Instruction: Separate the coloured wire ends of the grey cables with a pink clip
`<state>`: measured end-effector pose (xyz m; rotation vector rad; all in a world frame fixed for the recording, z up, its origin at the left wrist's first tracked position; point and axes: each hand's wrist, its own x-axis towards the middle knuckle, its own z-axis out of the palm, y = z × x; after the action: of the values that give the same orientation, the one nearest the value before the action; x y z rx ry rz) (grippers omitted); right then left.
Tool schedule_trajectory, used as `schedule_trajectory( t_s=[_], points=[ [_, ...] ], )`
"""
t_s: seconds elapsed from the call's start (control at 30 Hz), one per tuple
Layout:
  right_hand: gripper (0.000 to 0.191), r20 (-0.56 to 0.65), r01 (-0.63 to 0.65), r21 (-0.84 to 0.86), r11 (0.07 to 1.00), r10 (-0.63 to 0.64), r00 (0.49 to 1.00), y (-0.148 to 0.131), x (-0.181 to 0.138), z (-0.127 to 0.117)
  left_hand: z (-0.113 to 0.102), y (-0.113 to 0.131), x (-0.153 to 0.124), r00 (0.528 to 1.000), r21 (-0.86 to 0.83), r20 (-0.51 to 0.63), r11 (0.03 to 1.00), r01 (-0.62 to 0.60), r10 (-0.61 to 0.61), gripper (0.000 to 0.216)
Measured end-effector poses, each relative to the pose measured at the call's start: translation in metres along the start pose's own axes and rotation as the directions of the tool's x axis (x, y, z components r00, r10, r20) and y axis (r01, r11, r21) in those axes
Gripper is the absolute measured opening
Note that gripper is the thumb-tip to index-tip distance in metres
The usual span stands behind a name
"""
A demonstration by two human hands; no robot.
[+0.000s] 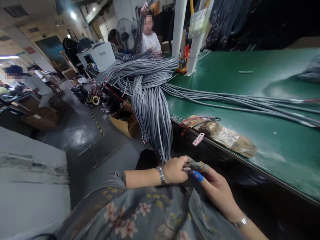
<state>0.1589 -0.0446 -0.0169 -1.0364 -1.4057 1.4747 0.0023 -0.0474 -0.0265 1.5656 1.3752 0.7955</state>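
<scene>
My left hand, with a metal watch at the wrist, is closed around a grey cable that hangs down from the big bundle. Right beside it, my right hand pinches at what looks like the cable's end, mostly hidden by fingers. Blue tape covers my right thumb, and a grey covering with a yellow band wraps a finger. Above the hands, a thick bundle of grey cables drapes over the table edge, its ends showing reddish wires.
The green table runs along the right, with loose cables across it. Taped cardboard and a pink tag lie at its edge. An open carton stands on the floor. A co-worker lifts cables behind the bundle.
</scene>
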Motion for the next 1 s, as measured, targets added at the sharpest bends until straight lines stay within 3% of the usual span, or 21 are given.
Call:
schedule_trajectory(
  t_s=[0.07, 0.23, 0.37, 0.47, 0.6, 0.8, 0.9, 1.0],
  points=[
    [0.022, -0.015, 0.030, -0.046, 0.998, -0.031, 0.999, -0.002, 0.000, 0.000, 0.000, 0.001, -0.002, 1.000, -0.019, 0.001, 1.000, -0.010, 0.010, 0.031],
    [0.025, -0.057, -0.088, 0.008, 0.996, 0.089, 0.994, -0.002, 0.006, -0.009, 0.005, 0.001, -0.007, 0.997, -0.309, -0.025, 0.948, -0.077, 0.072, 0.027],
    [0.024, -0.124, -0.090, 0.064, 0.994, 0.097, 0.988, -0.002, 0.012, -0.008, 0.006, 0.001, -0.005, 0.999, -0.419, -0.046, 0.908, -0.020, 0.001, 0.028],
    [0.023, -0.139, -0.078, 0.135, 0.988, 0.097, 0.986, -0.005, 0.016, -0.002, 0.003, 0.005, -0.002, 0.997, -0.437, -0.034, 0.898, 0.053, -0.075, 0.034],
    [0.025, -0.139, -0.090, 0.191, 0.977, 0.118, 0.983, -0.012, 0.024, 0.005, -0.007, 0.009, 0.001, 0.997, -0.393, -0.014, 0.917, 0.070, -0.082, 0.035],
    [0.030, 0.011, -0.138, 0.210, 0.968, 0.138, 0.990, -0.023, 0.037, 0.004, -0.018, 0.008, 0.004, 1.000, -0.227, -0.014, 0.974, 0.018, -0.022, 0.027],
    [0.031, 0.009, -0.125, 0.201, 0.972, 0.126, 0.992, -0.023, 0.041, 0.005, -0.017, 0.010, 0.005, 0.995, -0.305, -0.036, 0.949, 0.079, -0.095, 0.026],
    [0.031, -0.071, -0.085, 0.209, 0.974, 0.102, 0.992, -0.017, 0.041, 0.009, -0.015, 0.012, 0.008, 0.981, -0.414, -0.063, 0.899, 0.141, -0.183, 0.034]
  ],
)
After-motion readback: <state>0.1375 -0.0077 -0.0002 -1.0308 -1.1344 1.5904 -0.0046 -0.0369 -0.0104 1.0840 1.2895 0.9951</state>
